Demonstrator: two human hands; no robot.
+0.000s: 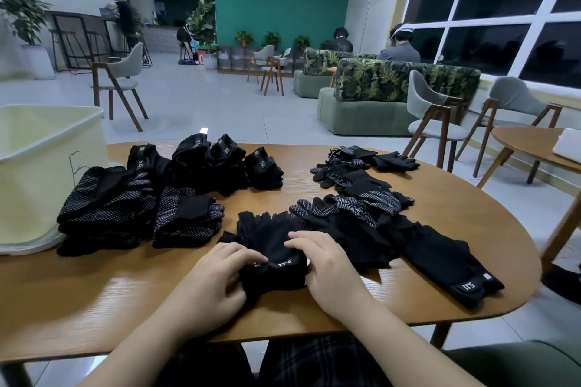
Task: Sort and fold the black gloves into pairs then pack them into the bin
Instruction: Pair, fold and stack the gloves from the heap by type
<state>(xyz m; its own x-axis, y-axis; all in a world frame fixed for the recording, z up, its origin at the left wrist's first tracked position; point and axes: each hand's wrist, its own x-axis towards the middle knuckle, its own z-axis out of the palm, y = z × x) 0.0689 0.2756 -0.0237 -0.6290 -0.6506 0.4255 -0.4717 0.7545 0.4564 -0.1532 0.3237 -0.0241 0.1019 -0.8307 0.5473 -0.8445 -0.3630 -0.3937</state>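
the cuff end of a black fingerless glove pair [273, 250] is being pinched at lower centre of the frame: the fingers of the left hand [217, 276] are curled onto its left edge, and those of the right hand [317, 264] are bent over its right edge and top. the fold is judged to be in progress. to be done well, both cuffs are being kept aligned and the crease pressed flat against the wooden table [125, 286] before release. folded stacks [185, 220] are lying at centre left beside the cream bin [41, 148], which is sitting at the far left. unsorted gloves [355, 185] are being left at right.
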